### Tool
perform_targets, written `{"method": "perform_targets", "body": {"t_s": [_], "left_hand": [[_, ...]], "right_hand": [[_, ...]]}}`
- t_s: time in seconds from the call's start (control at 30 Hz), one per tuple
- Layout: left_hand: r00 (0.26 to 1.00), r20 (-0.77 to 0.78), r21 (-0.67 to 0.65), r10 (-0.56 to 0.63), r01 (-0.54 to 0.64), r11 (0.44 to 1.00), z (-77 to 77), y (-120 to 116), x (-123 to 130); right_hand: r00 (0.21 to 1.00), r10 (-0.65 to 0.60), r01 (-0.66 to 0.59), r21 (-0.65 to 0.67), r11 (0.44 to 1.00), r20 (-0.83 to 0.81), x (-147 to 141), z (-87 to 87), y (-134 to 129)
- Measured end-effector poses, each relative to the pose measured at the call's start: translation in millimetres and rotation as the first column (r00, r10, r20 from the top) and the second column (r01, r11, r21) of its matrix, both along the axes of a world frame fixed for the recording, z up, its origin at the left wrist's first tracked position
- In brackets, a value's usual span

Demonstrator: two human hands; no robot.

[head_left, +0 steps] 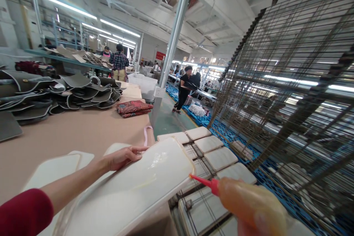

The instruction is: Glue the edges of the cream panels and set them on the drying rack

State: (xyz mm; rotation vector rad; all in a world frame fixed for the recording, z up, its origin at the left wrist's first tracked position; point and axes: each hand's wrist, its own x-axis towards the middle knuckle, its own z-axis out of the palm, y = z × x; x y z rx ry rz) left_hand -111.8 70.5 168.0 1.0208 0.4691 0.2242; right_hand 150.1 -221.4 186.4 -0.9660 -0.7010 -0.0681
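Observation:
A white panel with rounded corners (138,180) lies tilted in front of me, with a shiny wet-looking patch and yellowish streaks on its face. My left hand (125,158) grips its far left edge, index finger extended along the rim. In my right hand (247,226), blurred at the lower right, is an amber squeeze bottle (249,199) with a red nozzle. The nozzle tip meets the panel's right edge near the corner. More white panels (59,169) lie beneath and left of my forearm.
Several similar panels (221,157) lie in rows on a wire rack to the right. A tall wire rack (287,66) leans beyond them. Grey cut pieces (72,94) and folded red patterned fabric (134,108) rest on the tan table (83,129). A person (184,88) carries dark material along the aisle.

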Motion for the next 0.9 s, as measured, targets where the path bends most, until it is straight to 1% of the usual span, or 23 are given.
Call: {"method": "perform_targets", "body": {"t_s": [0.1,0.17,0.27,0.37,0.47,0.57,0.67,0.77,0.83,0.9], "left_hand": [[1.0,-0.008,-0.016,0.016,-0.017,1.0,-0.1,-1.1,1.4],[1.0,0.006,-0.028,0.018,-0.018,0.999,0.4,-3.2,3.0],[0.999,0.038,-0.044,0.029,-0.027,0.999,-0.3,-6.1,6.1],[0.997,0.061,-0.06,0.045,-0.041,0.997,-2.2,-7.3,8.6],[0.996,0.064,-0.072,0.061,-0.056,0.996,-3.5,-7.5,9.8],[0.995,0.06,-0.086,0.078,-0.073,0.994,-3.1,-8.5,10.7],[0.993,0.074,-0.098,0.096,-0.089,0.991,-1.7,-10.1,12.5],[0.991,0.079,-0.102,0.106,-0.098,0.99,-0.1,-10.7,14.9],[0.991,0.075,-0.099,0.112,-0.105,0.99,0.9,-10.4,16.2],[0.991,0.072,-0.09,0.111,-0.105,0.99,1.9,-9.8,17.2]], "right_hand": [[0.986,0.019,-0.02,-0.006,1.0,-0.167,-14.9,9.7,4.7],[0.969,0.025,-0.031,-0.023,0.999,-0.247,-19.8,12.7,6.2],[0.973,0.061,-0.069,-0.029,0.997,-0.222,-18.5,8.4,6.2],[0.985,0.062,-0.071,-0.052,0.996,-0.164,-13.9,-3.9,5.5],[0.983,0.022,-0.036,-0.078,0.996,-0.182,-12.2,-16.6,5.6],[0.977,0.032,-0.051,-0.088,0.995,-0.213,-10.9,-23.6,6.2],[0.975,0.074,-0.094,-0.083,0.992,-0.21,-6.4,-23.7,7.1],[0.969,0.137,-0.151,-0.057,0.987,-0.205,-2.4,-19.1,8.6],[0.957,0.195,-0.216,-0.079,0.973,-0.216,-2.6,-15.1,9.7],[0.952,0.237,-0.259,-0.101,0.96,-0.195,-5.2,-11.5,10.8]]}}
